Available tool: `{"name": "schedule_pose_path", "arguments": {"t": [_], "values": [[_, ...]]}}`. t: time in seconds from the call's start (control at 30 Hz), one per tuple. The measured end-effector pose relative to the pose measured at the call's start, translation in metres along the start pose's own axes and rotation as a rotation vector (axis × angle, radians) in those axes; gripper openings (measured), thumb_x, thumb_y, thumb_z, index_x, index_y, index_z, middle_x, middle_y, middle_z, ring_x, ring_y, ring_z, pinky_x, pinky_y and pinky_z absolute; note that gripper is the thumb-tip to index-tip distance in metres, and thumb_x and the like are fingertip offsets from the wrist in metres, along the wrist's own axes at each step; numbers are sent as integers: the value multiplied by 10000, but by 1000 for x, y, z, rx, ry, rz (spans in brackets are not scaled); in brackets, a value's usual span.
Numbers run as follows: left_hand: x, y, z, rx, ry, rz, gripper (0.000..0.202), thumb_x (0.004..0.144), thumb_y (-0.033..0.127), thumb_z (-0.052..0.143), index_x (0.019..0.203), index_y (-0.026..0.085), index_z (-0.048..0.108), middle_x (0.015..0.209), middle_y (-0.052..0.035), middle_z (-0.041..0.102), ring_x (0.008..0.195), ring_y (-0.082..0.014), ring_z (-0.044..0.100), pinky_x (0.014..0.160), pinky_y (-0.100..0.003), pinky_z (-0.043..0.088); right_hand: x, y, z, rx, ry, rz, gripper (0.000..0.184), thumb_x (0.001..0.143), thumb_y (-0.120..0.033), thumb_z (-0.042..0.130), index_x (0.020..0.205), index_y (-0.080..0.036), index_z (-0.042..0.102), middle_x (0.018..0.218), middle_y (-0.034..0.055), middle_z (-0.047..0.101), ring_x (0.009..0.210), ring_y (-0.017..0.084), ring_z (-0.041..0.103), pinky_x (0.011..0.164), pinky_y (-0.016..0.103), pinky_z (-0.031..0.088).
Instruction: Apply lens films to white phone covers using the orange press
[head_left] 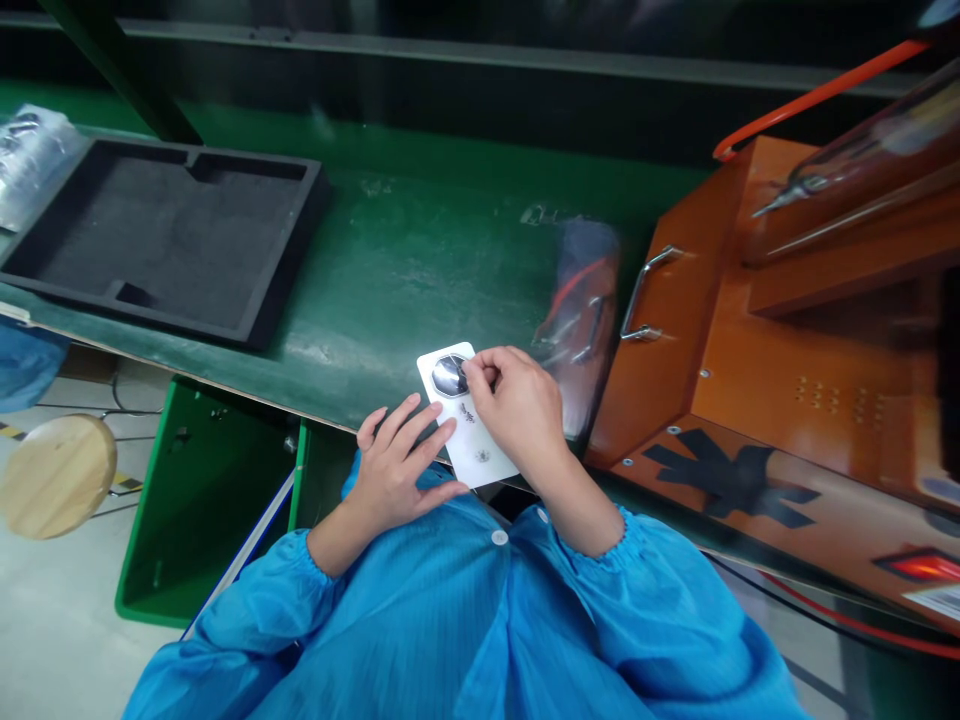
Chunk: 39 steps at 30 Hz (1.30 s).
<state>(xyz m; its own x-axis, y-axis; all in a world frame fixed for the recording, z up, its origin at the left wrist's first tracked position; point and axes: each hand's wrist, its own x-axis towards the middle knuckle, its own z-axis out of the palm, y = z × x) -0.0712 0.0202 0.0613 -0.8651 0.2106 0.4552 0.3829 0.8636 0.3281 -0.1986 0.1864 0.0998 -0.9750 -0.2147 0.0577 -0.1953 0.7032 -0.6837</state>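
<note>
A white phone back panel (pixel 480 455) lies at the front edge of the green workbench, with a shiny dark camera disc (pixel 450 375) near its top end. Small dark print marks its surface. My left hand (pixel 401 460) has its fingers stretched out and apart, the tips resting along the panel's left edge. Thumb and forefinger of my right hand (pixel 517 400) are pinched together at the right rim of the disc. Whatever sits between those fingertips is too small or hidden to make out.
A black foam tray (pixel 165 240) sits at the left, beside clear plastic-wrapped items (pixel 34 160). On the right stands an orange machine (pixel 675 300) with a metal handle; a clear plastic bag (pixel 581 310) lies against it. Below are a green bin (pixel 187 510) and a round wooden stool (pixel 58 475).
</note>
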Motion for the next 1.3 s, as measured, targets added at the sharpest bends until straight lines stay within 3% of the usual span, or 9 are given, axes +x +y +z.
{"name": "schedule_pose_path", "arguments": {"t": [0.33,0.53,0.67,0.8,0.9,0.97,1.07,1.17,1.3], "values": [[-1,0,-1,-6,-9,-11,629,1001,663,591,1455,229,641,1446,-130,683,1450,-327,541,1240,-466,222,-5,4,5,-198,120,-156,235,1008,-282,540,806,-210,635,830,69,658,826,244,591,699,352,380],[0,0,-1,3,-5,-1,615,1004,651,595,1421,203,661,1428,-144,690,1444,-332,543,1232,-476,233,-10,4,-3,-348,213,-256,242,1050,-319,532,1105,-161,707,970,123,692,906,298,623,739,398,447],[-1,-3,-3,-2,-24,-10,625,1010,658,577,1443,212,642,1453,-149,671,1463,-339,522,1236,-488,225,-43,11,-21,-257,182,-408,292,1088,-346,507,1201,-148,690,1030,135,727,941,292,678,805,423,535],[-3,-4,-17,-179,-48,-72,512,1110,510,386,1482,227,597,1541,-142,590,1466,-308,514,1213,-484,282,-92,20,-26,-204,-30,-592,497,1057,-423,598,1443,-110,581,1436,203,645,1325,346,618,1007,515,579],[5,-11,-28,-410,96,-266,439,1117,406,349,1376,224,653,1455,-120,625,1357,-271,588,1126,-437,434,-112,20,-22,-277,22,-701,336,1045,-209,594,1364,-122,652,1434,155,666,1365,291,612,1069,465,581],[21,-15,-35,-516,191,-335,352,1095,367,425,1273,224,693,1332,-94,674,1229,-255,651,1036,-397,516,-117,18,-30,-293,155,-758,270,1055,-121,529,1253,-128,713,1324,117,736,1284,243,672,1039,403,601],[61,-4,-48,-545,214,-279,215,1046,310,553,1128,223,732,1116,-53,722,995,-208,704,875,-323,574,-128,17,-62,-254,325,-798,265,1079,-147,497,1159,-145,750,1245,82,772,1251,213,696,1018,345,608],[114,35,-59,-550,92,-54,137,1009,265,620,1034,230,750,1008,-34,732,904,-179,710,796,-280,586,-148,27,-101,-263,519,-760,261,1083,-153,488,1105,-161,748,1202,78,787,1285,221,680,1041,339,593],[194,109,-40,-700,-130,148,333,954,340,690,1272,243,714,1149,-71,731,899,-185,711,830,-329,605,-174,58,-137,-441,655,-611,257,1051,-132,529,1218,-167,721,1192,120,783,1212,269,721,949,390,637]]}}
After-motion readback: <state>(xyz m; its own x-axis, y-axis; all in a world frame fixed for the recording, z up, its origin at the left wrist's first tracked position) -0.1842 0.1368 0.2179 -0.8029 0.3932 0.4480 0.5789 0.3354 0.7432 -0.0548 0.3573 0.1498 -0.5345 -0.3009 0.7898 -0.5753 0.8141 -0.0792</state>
